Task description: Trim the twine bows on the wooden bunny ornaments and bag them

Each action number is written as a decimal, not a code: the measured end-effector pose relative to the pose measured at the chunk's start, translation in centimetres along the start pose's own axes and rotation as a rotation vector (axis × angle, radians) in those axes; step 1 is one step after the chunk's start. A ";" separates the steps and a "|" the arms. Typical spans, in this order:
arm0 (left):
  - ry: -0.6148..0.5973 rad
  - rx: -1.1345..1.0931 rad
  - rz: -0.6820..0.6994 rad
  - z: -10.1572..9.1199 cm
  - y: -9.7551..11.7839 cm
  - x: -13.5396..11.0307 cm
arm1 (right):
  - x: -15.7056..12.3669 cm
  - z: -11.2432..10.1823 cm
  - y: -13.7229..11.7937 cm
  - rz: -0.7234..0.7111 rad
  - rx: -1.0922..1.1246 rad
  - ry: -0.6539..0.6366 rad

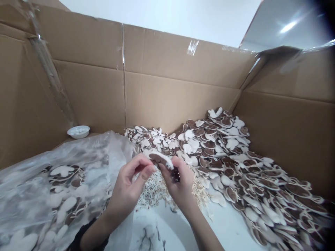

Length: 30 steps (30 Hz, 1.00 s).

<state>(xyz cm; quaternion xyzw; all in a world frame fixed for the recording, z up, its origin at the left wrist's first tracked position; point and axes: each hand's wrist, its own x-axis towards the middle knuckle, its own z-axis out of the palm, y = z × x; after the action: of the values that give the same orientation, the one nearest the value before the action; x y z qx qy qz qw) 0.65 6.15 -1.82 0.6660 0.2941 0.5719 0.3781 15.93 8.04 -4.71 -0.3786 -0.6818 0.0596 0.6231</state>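
Cardboard walls (178, 59) rise behind a heap of brown-and-white pieces (230, 170). In front, the right hand (181, 181) clasps a single piece (159, 158) in bent fingers — the left hand (128, 184) nearly closes thumb and forefinger beside its edge, any grip unclear.

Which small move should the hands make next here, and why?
Probably a light pinch by the left hand on the brown-and-white piece: that hand curls close to one end, contact unclear, while the right hand holds the other.
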 end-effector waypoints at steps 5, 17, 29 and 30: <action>-0.076 0.137 0.226 -2.3 2.7 -0.7 | 1.4 -0.6 2.1 0.201 0.051 0.013; -0.723 0.532 -0.140 -4.0 2.1 1.0 | 1.1 -1.6 -2.0 0.662 0.549 -0.112; -0.147 0.047 -0.339 -0.3 -0.9 1.0 | -0.4 -0.9 -2.7 0.213 0.128 -0.082; -0.171 0.046 -0.335 -0.4 -0.8 0.9 | -0.4 -1.0 -2.6 0.158 0.071 -0.113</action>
<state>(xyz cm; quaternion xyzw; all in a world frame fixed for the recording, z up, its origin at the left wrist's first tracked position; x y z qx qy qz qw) 0.48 7.38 -1.93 0.6623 0.3805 0.4355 0.4764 15.65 5.63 -3.37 -0.4048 -0.6815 0.1537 0.5900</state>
